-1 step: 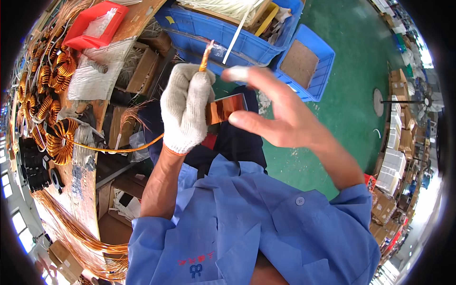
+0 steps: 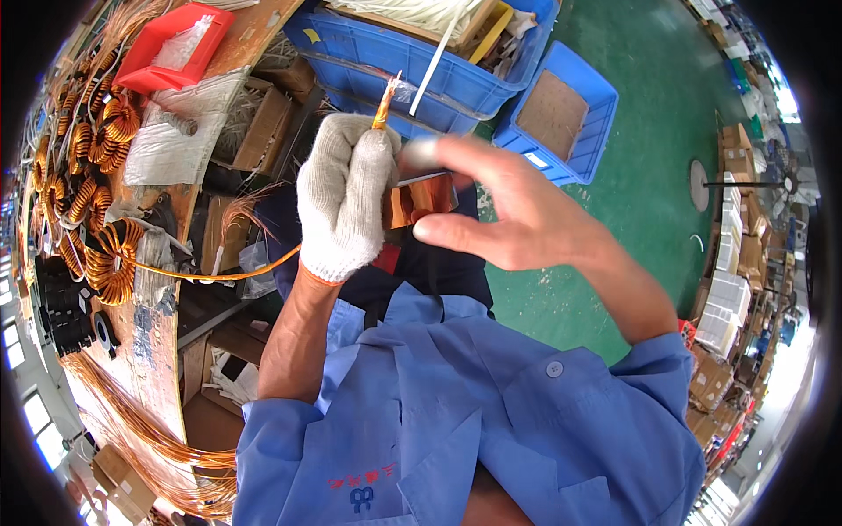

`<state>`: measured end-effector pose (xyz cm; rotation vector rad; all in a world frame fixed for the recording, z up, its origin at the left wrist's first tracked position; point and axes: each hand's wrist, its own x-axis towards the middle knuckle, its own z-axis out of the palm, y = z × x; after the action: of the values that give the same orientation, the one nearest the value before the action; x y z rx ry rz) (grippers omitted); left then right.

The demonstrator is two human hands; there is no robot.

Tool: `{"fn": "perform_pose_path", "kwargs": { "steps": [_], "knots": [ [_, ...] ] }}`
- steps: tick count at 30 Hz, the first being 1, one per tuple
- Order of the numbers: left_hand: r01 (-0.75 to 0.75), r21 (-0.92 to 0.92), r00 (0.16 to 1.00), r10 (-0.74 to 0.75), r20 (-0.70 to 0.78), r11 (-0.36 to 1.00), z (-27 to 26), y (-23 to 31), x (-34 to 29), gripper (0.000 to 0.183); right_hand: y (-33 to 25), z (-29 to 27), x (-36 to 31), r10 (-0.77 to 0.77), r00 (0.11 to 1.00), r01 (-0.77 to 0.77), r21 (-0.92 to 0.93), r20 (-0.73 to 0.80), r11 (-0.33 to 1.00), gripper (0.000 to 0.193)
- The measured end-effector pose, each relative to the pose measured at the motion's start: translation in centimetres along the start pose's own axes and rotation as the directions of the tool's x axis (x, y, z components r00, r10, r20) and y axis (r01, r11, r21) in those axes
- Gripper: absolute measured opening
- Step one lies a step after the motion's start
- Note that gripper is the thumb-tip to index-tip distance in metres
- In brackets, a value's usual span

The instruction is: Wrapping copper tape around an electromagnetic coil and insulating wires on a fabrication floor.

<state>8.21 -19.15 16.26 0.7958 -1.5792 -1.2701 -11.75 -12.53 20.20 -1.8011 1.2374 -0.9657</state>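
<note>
My left hand, in a white knit glove, is closed around a wire lead. The lead's frayed copper end sticks up past the fingers, wrapped in amber film. Its other end runs left to a copper-wound ring coil on the workbench. A shiny amber film strip stretches out beside the glove; what holds its left end is hidden. My bare right hand is open near the strip, thumb and forefinger apart, the thumb just below its lower edge. A white covering wraps the forefinger's blurred tip.
The wooden workbench at left carries several more coils, a red bin and loose copper wires. Blue crates stand ahead, with a smaller blue crate on the green floor. A pedestal fan and cartons are at right.
My right hand has shifted slightly left, and its thumb has moved down off the amber strip. The lead's tip leans a little further right. The left hand is nearly unmoved.
</note>
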Motion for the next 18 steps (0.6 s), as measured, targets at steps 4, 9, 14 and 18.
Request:
{"fn": "perform_pose_path", "kwargs": {
  "steps": [4, 9, 14, 18],
  "knots": [
    [0.046, -0.008, 0.995, -0.045, 0.084, 0.999, 0.3, 1.3, 0.2, 0.022, -1.4, -0.7, 1.0, 0.326, 0.85, -0.439, 0.215, 0.414, 0.872, 0.034],
    [0.019, -0.025, 0.991, -0.016, 0.131, 0.999, 0.7, 1.7, 0.4, 0.022, -1.0, -0.3, 0.2, 0.377, 0.804, -0.567, 0.399, 0.461, 0.721, 0.025],
    [0.092, -0.037, 0.981, -0.085, 0.173, 0.995, 0.6, 1.8, 0.4, 0.021, -0.8, -0.1, -0.7, 0.344, 0.82, -0.556, 0.495, 0.457, 0.667, 0.027],
    [0.051, -0.028, 0.983, -0.046, 0.178, 0.998, 0.9, 1.3, 0.5, 0.022, -1.2, 0.0, -0.5, 0.385, 0.799, -0.582, 0.431, 0.463, 0.69, 0.027]
  ]
}}
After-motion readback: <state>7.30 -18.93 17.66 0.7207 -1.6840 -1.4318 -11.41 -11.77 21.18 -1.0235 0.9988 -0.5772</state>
